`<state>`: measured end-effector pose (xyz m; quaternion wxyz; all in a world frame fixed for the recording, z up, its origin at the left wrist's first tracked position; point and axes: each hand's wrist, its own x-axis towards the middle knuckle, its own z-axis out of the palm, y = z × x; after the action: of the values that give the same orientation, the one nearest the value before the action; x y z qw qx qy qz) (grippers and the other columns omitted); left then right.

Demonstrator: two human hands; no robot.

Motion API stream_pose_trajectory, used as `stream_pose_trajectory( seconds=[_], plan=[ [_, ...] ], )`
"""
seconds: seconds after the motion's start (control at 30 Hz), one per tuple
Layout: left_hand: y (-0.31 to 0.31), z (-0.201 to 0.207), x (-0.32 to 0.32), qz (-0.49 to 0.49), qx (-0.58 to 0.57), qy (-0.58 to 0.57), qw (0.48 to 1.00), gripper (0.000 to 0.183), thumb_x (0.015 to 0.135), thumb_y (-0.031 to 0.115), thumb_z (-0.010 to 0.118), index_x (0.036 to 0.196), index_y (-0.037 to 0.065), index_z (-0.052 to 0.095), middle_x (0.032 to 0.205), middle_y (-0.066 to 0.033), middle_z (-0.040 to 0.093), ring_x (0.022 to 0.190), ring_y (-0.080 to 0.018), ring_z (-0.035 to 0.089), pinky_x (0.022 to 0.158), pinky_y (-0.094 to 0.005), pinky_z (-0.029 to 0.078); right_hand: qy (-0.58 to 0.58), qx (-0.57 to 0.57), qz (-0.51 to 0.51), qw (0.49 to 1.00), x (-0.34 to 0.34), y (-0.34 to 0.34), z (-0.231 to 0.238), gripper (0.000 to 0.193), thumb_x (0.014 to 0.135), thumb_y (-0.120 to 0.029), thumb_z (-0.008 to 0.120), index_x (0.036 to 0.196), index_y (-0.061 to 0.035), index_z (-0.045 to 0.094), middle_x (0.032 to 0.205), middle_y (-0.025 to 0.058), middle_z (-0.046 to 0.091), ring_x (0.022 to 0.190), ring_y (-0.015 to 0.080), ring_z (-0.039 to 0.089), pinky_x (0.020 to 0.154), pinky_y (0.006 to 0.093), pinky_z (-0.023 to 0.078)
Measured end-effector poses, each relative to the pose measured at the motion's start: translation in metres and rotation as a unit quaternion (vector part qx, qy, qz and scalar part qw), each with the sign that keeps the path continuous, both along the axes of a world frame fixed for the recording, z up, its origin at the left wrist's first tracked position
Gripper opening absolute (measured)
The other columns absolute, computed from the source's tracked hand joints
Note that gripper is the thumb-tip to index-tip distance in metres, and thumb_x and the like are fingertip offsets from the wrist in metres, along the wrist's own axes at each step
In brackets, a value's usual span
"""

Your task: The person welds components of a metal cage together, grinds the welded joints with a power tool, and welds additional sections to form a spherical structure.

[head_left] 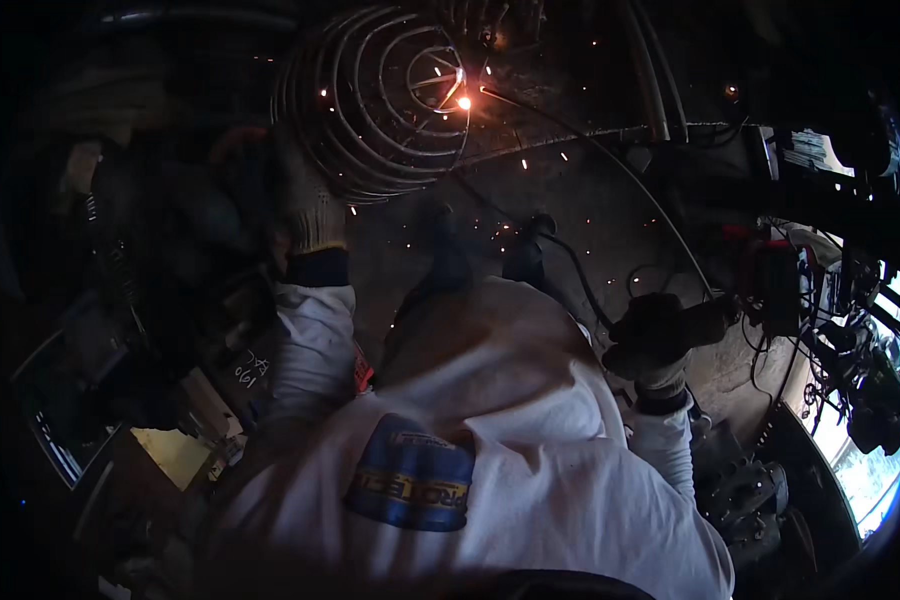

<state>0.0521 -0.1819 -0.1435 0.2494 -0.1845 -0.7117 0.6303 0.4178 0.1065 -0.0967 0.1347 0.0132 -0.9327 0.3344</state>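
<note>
A round cage of bent metal rods (342, 110), ringed like a coil, lies at the top centre. A bright welding spark glows on the right side of its inner rings. My left hand (313, 212), in a pale knit glove, reaches up against the cage's near left side; its fingers are lost in the dark. Low on the right, my gloved right hand (655, 352) is closed around a dark electrode holder (698, 322). From the holder a long thin welding rod (638, 180) runs up and left, its glowing tip just right of the cage.
Sparks scatter over the dark floor (560, 215) between my feet and the cage. A black cable (577, 265) loops from near my right hand. Dark machinery and wires (775, 290) crowd the right, and a yellowish sheet (175, 452) lies at lower left.
</note>
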Motion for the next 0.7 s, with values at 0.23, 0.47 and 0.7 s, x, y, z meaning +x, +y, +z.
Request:
stream_pose_trajectory(
  seconds=[0.23,0.47,0.7],
  plan=[
    [0.018,0.010,-0.001,-0.011,-0.962,0.245,0.122,0.025,0.106,0.019,0.047,0.126,0.006,0.056,0.132,-0.0126,0.059,0.126,-0.0250,0.053,0.106,-0.0350,0.040,-0.243,-0.336,-0.161,0.896,0.046,-0.007,-0.038,0.039,0.094,-0.039,0.066,0.102,-0.0012,0.058,0.084,0.0062,0.061,0.076,0.0177,0.062,0.065,0.0356,0.053],
    [0.028,0.040,0.013,-0.015,-0.894,0.311,-0.322,0.039,0.095,0.013,0.061,0.132,-0.001,0.053,0.129,-0.0196,0.060,0.122,-0.0305,0.056,0.103,-0.0385,0.044,-0.166,-0.381,-0.225,0.881,0.032,-0.020,-0.016,0.024,0.086,-0.009,0.073,0.106,0.0006,0.063,0.087,0.0063,0.066,0.075,0.0179,0.065,0.067,0.0320,0.056],
    [0.031,0.040,0.011,-0.066,-0.962,0.237,-0.121,0.045,0.104,0.036,0.052,0.128,-0.002,0.058,0.125,-0.0135,0.064,0.110,-0.0235,0.062,0.094,-0.0344,0.050,-0.166,-0.467,-0.210,0.843,0.038,-0.018,-0.028,0.026,0.088,-0.011,0.073,0.108,0.0014,0.062,0.087,0.0058,0.066,0.075,0.0170,0.066,0.067,0.0314,0.056]
  ],
)
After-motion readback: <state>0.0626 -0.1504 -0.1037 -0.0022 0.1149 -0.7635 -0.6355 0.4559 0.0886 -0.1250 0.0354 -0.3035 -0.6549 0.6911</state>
